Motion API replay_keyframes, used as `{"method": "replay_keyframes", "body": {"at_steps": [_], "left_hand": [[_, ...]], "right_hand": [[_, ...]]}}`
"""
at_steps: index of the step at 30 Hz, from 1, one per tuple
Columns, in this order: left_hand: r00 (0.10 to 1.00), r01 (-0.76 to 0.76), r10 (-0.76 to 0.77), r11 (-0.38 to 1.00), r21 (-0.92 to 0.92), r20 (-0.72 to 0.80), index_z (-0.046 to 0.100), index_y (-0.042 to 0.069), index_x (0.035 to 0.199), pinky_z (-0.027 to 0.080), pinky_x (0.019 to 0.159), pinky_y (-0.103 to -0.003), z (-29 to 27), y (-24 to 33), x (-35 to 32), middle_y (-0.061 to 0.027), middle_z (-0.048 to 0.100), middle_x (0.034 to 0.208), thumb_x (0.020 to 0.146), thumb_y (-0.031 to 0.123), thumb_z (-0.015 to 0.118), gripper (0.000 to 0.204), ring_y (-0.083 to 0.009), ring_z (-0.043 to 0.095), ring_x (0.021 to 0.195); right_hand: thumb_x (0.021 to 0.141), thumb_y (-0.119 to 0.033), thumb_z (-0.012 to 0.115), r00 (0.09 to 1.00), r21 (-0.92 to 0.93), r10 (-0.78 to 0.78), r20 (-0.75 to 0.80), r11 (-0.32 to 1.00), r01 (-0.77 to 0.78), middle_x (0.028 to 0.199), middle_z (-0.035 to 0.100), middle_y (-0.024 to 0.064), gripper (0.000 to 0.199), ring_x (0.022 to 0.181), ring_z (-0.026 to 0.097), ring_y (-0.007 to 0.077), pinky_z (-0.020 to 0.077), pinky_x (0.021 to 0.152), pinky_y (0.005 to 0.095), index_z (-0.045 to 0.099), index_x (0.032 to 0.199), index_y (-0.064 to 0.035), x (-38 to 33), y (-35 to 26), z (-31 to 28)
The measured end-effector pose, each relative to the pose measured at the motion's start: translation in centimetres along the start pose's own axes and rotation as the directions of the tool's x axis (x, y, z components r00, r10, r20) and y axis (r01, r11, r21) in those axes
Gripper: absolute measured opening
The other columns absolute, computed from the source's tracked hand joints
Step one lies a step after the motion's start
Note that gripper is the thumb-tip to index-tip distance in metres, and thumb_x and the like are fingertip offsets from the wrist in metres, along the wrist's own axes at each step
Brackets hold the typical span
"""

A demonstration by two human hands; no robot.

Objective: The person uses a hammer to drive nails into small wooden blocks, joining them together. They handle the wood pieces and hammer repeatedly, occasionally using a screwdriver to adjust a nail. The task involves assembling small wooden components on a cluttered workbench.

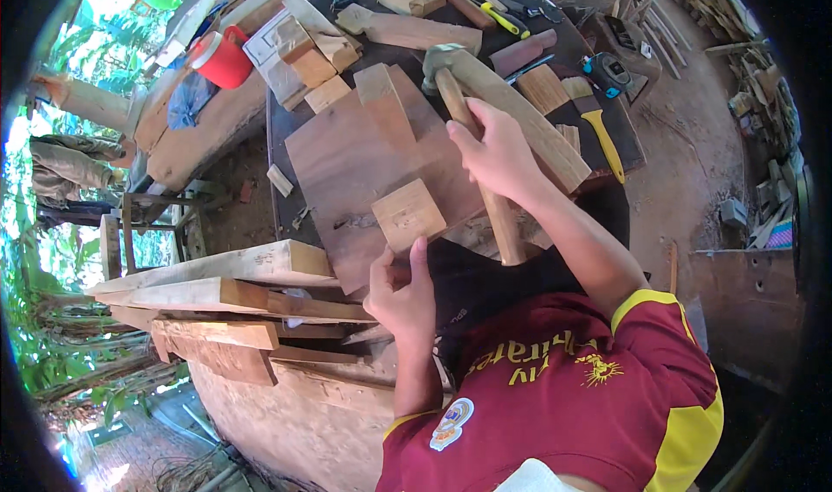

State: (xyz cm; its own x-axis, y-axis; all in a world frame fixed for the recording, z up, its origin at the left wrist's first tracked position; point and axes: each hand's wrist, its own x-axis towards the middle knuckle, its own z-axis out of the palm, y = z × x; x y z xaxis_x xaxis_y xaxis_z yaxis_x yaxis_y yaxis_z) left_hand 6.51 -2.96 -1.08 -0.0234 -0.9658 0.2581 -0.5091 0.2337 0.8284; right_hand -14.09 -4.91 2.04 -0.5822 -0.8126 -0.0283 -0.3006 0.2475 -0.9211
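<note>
My right hand (501, 150) is wrapped round the wooden handle of a hammer (503, 223). The hammer's grey-green head points away from me, beside a long pale wooden beam (520, 115). Over the near part of a broad brown board (334, 167), my left hand (403, 293) has its thumb and bent fingers at the near corner of a squarish wooden block (409, 213), apparently gripping it. The block's underside is hidden, so I cannot tell how it rests. Another wooden piece (386, 102) lies on the board's far part.
Planks (217, 271) are stacked at the left. A red jug (224, 59) stands on a log at the far left. Along the table's far and right sides lie wood offcuts (312, 55), a yellow-handled brush (598, 128), a tape measure (607, 74) and a yellow-handled tool (507, 22).
</note>
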Motion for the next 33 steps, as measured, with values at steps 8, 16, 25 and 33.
{"method": "replay_keyframes", "body": {"at_steps": [8, 16, 25, 33], "left_hand": [[0.997, 0.001, -0.007, 0.996, 0.089, 0.075, 0.071, -0.003, 0.097, 0.045, 0.052, -0.026, -1.8, 0.6, 0.9, -0.0070, 0.061, 0.055, 0.081, 0.025, 0.083, 0.034, -0.0111, 0.056, 0.048], [0.969, -0.245, 0.245, 0.946, 0.210, 0.029, 0.066, 0.003, 0.112, 0.048, 0.081, -0.036, -0.9, 3.7, 3.3, -0.0108, 0.068, 0.096, 0.072, 0.020, 0.087, 0.049, -0.0239, 0.063, 0.092], [0.685, -0.700, 0.616, 0.705, 0.117, 0.388, 0.062, 0.005, 0.117, 0.045, 0.094, -0.045, 4.6, 7.4, 9.7, -0.0142, 0.067, 0.110, 0.067, 0.014, 0.083, 0.054, -0.0351, 0.061, 0.106], [0.756, -0.653, 0.593, 0.711, 0.261, 0.276, 0.066, 0.003, 0.110, 0.051, 0.084, -0.043, 4.4, 7.3, 10.7, -0.0167, 0.070, 0.105, 0.074, 0.009, 0.080, 0.039, -0.0372, 0.066, 0.095]], "right_hand": [[0.083, -0.013, 0.072, 0.975, -0.290, -0.222, -0.003, 0.933, 0.211, 0.108, 0.067, 0.0282, 0.059, 0.104, 0.067, 0.0362, 0.0508, 0.092, 0.0389, 0.050, 0.134, 0.0066, -1.0, -0.5, -0.8], [0.082, -0.007, 0.073, 0.941, 0.018, -0.292, 0.173, 0.956, 0.293, 0.125, 0.057, 0.0194, 0.065, 0.107, 0.063, 0.0278, 0.0540, 0.085, 0.0352, 0.043, 0.139, 0.0011, -6.4, 1.7, -3.7], [0.083, -0.006, 0.068, 0.872, 0.154, -0.425, 0.244, 0.905, 0.397, 0.122, 0.054, 0.0252, 0.057, 0.114, 0.054, 0.0438, 0.0461, 0.097, 0.0446, 0.044, 0.134, 0.0031, -9.3, 3.2, -5.6], [0.087, -0.011, 0.072, 0.876, 0.243, -0.320, 0.361, 0.939, 0.242, 0.109, 0.065, 0.0144, 0.045, 0.086, 0.068, 0.0227, 0.0555, 0.077, 0.0330, 0.054, 0.127, 0.0004, -9.3, 3.9, -11.5]]}}
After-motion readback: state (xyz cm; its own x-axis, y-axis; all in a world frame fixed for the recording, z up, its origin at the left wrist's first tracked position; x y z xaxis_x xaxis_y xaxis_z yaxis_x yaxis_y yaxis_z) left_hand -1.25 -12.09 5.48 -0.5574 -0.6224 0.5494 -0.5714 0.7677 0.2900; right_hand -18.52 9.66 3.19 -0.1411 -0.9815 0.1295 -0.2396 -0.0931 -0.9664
